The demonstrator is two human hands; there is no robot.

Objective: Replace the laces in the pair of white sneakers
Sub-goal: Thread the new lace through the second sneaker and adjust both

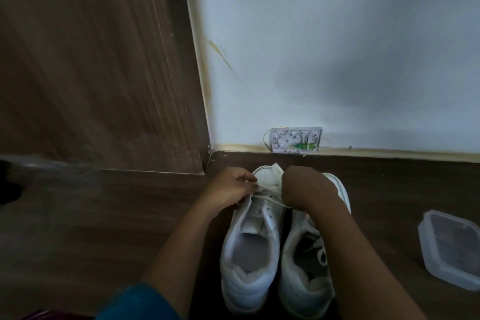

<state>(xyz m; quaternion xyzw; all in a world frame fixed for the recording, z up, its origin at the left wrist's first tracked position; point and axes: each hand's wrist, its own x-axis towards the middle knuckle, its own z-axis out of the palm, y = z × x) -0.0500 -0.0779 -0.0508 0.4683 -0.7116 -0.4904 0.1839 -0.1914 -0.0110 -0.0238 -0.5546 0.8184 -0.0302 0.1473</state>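
Note:
Two white sneakers stand side by side on the dark floor, toes toward the wall. The left sneaker [250,249] has a white lace [267,196] crossing its lower eyelets. My left hand [230,187] pinches the lace at the shoe's left side near the toe. My right hand [304,189] grips the lace's other end over the toe area, partly covering the right sneaker [306,267]. The right sneaker's upper part shows loose lace inside its opening.
A clear plastic container [452,247] lies on the floor at the right. A wooden door or panel [98,65] stands at the left. On the white wall [337,60], a small open cable box [296,139] sits just above the floor.

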